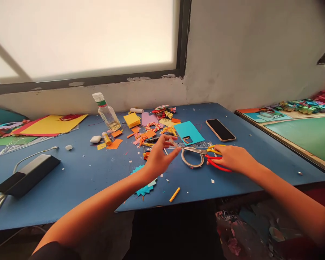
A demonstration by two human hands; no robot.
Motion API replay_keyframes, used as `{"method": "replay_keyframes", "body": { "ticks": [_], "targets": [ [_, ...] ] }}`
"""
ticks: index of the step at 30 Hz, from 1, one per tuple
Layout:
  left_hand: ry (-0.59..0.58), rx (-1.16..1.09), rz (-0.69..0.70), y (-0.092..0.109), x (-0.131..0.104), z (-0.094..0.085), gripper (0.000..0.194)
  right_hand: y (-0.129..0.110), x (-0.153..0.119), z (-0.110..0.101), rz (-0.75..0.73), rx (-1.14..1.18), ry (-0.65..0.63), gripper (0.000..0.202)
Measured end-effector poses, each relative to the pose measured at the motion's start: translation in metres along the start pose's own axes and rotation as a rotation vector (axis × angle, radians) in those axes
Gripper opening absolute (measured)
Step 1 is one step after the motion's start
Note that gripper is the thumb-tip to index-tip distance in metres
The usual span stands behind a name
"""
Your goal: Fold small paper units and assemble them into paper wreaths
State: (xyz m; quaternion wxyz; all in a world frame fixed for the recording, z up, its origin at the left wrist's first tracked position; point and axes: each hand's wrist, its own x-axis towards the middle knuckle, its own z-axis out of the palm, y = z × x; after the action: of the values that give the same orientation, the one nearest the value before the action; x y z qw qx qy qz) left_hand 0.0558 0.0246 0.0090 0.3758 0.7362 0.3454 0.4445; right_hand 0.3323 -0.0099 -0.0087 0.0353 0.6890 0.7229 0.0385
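Observation:
My right hand [234,159] grips a pair of scissors [202,151] by its yellow and red handles, the blades pointing left. At the blade tips, my left hand [159,157] has its thumb and fingers drawn together around a small pale strip [174,143], whose kind I cannot make out. Just below the blades, a roll of tape [193,165] lies flat on the blue table [97,195]. Beyond the scissors rests a sheet of blue paper [192,131] with a square hole, partly over a clear ruler [204,145]. A blue paper rosette [146,189] is partly hidden behind my left forearm.
A phone [220,130] lies at the back right. Paper scraps [148,134], yellow paper squares [132,120], a glue stick [106,138] and a clear bottle [108,115] crowd the back middle. At left sits a black device [29,173] with cables. A yellow paper stick [174,194] lies near the front edge.

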Motion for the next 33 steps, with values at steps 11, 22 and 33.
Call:
{"method": "replay_keyframes", "body": {
  "ticks": [11, 22, 33],
  "targets": [
    [0.059, 0.056, -0.212, -0.012, -0.022, -0.097, 0.023, -0.001, 0.011, -0.002, -0.207, 0.117, -0.013, 0.038],
    [0.046, 0.159, -0.246, -0.052, -0.022, -0.085, 0.024, -0.051, 0.067, 0.023, -0.595, 0.013, 0.257, 0.045],
    [0.058, 0.146, -0.278, -0.058, -0.028, -0.085, 0.023, -0.054, 0.067, 0.032, -0.467, -0.094, 0.325, 0.031]
  ]
}}
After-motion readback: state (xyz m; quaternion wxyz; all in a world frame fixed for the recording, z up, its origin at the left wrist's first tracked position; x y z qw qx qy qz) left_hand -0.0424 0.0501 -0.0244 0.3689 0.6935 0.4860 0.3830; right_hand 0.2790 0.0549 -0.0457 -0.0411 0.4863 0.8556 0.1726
